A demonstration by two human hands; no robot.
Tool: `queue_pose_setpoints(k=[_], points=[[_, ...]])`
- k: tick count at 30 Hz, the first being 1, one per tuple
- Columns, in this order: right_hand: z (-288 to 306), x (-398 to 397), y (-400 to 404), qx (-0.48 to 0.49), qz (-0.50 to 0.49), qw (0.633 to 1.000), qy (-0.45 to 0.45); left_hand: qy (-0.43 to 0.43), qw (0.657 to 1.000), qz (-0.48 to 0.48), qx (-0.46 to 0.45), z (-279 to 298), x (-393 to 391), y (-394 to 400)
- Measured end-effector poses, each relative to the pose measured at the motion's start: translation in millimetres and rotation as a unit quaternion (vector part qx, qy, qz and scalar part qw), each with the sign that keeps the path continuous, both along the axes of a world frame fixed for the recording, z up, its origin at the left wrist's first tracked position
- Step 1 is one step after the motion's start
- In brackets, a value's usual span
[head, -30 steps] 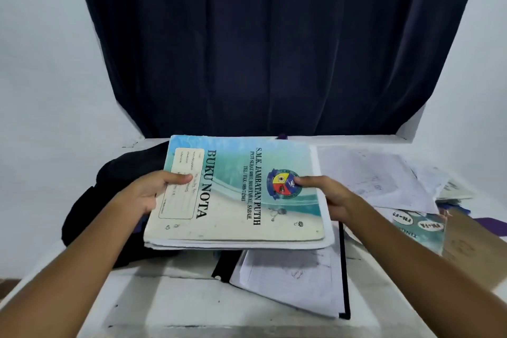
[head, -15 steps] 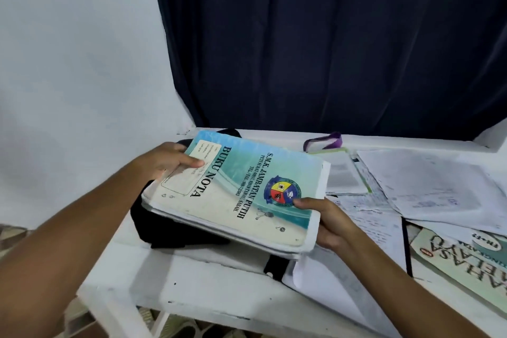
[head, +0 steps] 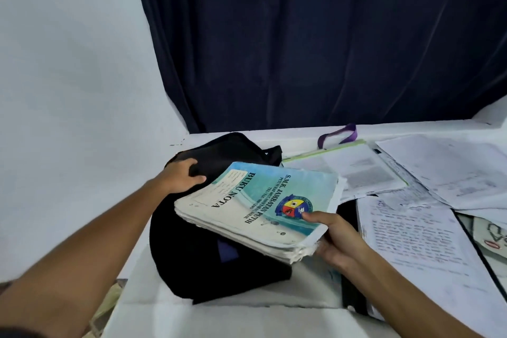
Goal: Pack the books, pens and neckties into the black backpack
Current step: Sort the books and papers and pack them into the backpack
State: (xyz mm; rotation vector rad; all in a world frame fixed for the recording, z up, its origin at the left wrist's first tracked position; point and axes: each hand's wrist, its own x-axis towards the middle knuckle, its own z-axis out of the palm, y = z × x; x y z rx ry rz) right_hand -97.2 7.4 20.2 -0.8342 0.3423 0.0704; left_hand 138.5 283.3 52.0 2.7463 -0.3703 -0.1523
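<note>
A black backpack (head: 208, 263) lies on the left end of the white table (head: 153, 318). Over it, tilted, hangs a stack of books (head: 263, 206) topped by a teal and cream "BUKU NOTA" notebook. My right hand (head: 333, 238) grips the stack's near right corner, thumb on the cover. My left hand (head: 182, 177) has left the stack and holds the backpack's upper flap near its opening. A purple strap-like item (head: 338, 135), possibly a necktie, lies at the back. No pens are visible.
Loose papers and a green-edged folder (head: 354, 167) cover the table's right half, with handwritten sheets (head: 411, 233) and another book (head: 491, 236) at the right edge. A dark curtain (head: 315, 41) hangs behind. The table's left edge drops off beside the backpack.
My left hand let go of the book stack and moved onto the backpack's flap. The stack, now held by my right hand alone, shifted left over the backpack.
</note>
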Motion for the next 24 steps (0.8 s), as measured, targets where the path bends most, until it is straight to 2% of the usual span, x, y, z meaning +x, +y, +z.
queue_pose_setpoints(k=[4,10,14,18,24], points=[[-6,10,21,0.012,-0.032,0.999,0.018,0.002,0.998,-0.046,0.042,-25,30,7],[-10,7,38,0.007,-0.046,0.999,0.019,-0.074,0.986,-0.066,0.133,-45,54,5],[-6,4,47,0.023,-0.062,0.997,0.026,-0.066,0.985,-0.054,0.150,-51,65,2],[-8,2,53,0.030,-0.073,0.996,0.047,-0.122,0.977,-0.044,0.169,-57,78,1],[-7,3,63,0.036,-0.071,0.996,0.051,-0.137,0.979,-0.063,0.135,-55,97,3]])
